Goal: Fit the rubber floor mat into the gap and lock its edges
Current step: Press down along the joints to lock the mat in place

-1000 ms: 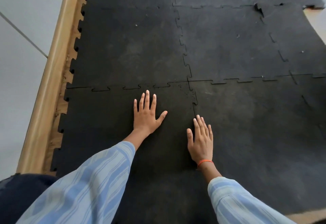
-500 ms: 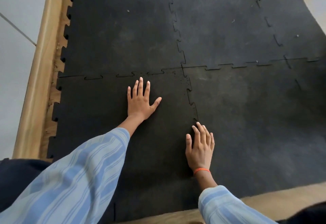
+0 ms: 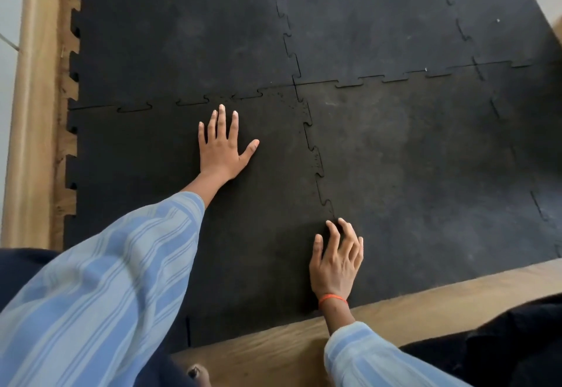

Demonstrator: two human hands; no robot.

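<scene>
Hands flat on black rubber: the left hand (image 3: 223, 146) lies spread, palm down, fingers pointing toward the toothed seam (image 3: 194, 102) just ahead of the fingertips, while the right hand (image 3: 336, 260) rests with fingers loosely curled and parted, their tips at the near end of the vertical seam (image 3: 314, 155). Neither hand grips anything. Both press the near-left floor mat (image 3: 146, 173), which sits in the corner of the black mat field, its far and right edges meshed with neighbouring mats (image 3: 410, 149). Along its left side, the notched edge (image 3: 71, 155) faces bare wooden floor (image 3: 65, 201), teeth unmatched. A pale wooden border (image 3: 29, 131) runs beside that strip. Nearer the person, a band of wooden floor lies open below the mat's straight near edge. Striped blue sleeves (image 3: 100, 289) cover both arms, and an orange band (image 3: 332, 297) circles the right wrist.
</scene>
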